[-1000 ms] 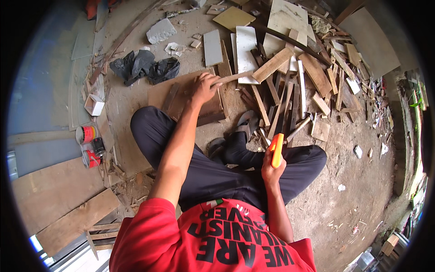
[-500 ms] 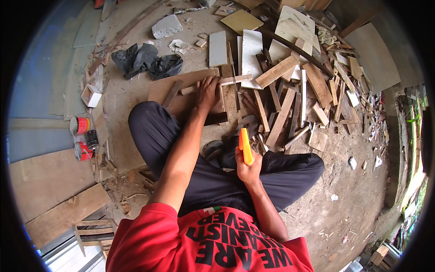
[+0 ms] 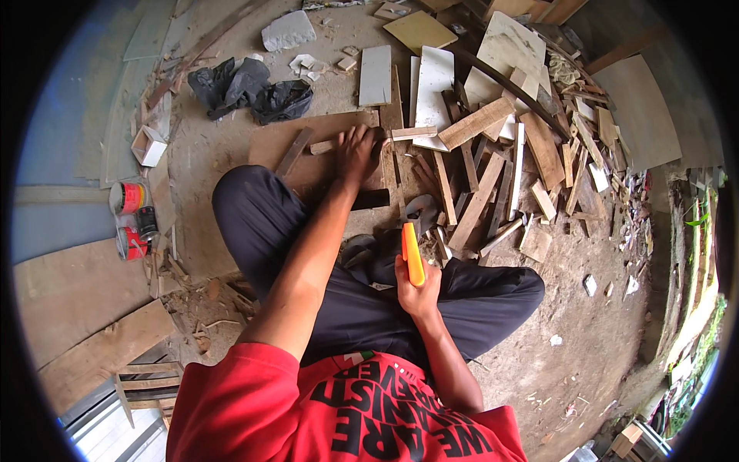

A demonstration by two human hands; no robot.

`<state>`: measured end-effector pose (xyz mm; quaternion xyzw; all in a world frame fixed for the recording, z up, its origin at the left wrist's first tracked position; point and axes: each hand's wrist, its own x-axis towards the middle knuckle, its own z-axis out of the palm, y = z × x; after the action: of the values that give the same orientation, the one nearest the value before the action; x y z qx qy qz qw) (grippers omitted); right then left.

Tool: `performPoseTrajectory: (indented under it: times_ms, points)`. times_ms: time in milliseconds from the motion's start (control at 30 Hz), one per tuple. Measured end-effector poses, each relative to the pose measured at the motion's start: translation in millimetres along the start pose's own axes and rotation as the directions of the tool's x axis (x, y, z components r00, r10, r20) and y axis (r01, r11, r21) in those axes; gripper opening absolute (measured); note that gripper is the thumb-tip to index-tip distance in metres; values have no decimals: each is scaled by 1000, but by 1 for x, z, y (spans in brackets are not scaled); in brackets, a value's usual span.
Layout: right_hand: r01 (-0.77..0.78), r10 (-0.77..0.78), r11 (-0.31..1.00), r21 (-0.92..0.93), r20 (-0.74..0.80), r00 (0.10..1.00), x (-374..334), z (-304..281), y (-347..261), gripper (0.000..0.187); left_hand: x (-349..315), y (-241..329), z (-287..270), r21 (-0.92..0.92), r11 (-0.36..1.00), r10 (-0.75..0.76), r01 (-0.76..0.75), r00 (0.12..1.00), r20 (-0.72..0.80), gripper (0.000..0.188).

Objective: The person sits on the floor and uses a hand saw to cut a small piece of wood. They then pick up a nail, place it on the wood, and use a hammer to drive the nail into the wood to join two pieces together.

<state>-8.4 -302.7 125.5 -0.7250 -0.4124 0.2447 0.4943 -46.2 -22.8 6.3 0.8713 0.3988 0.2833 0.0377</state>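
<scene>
My left hand [image 3: 359,155] presses a narrow wooden strip [image 3: 414,133] down, its fingers over the top. The strip lies crosswise over a brown board [image 3: 265,144] on the floor, and its right end sticks out past my fingers. In my right hand [image 3: 419,292] is the orange-yellow handle of a handsaw [image 3: 414,256], held upright in front of my lap. The blade is edge-on from here and hard to make out; it points away toward the strip, just right of my left hand. Whether its teeth touch the wood I cannot tell.
Wood offcuts [image 3: 481,196] pile up at the right, with white panels [image 3: 435,88] behind. Black plastic bags [image 3: 250,88] and a pale block [image 3: 289,31] lie far left. Red cans [image 3: 131,242] stand at the left. My crossed legs [image 3: 258,223] frame the work.
My right hand and the saw handle have come slightly back toward me. My left hand stays on the strip. The whole view has shifted a little.
</scene>
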Motion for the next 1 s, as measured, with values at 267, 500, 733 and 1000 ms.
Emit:
performPoseTrajectory:
  times_ms: [267,500,733,1000]
  points:
    - [-89,87,992,90,24,996,4,-10,-6,23,-2,-5,-2,-26,1000,16,-13,994,106,26]
    - [-40,40,999,-14,49,998,3,-14,-8,22,-3,-3,-3,16,1000,3,-5,995,101,28]
    - [-132,132,991,-20,48,990,15,-14,-26,24,-2,-1,-2,-35,999,-17,21,995,95,27]
    - [-142,143,990,-22,65,988,15,-14,-29,22,2,3,-11,-17,999,-27,30,989,146,25]
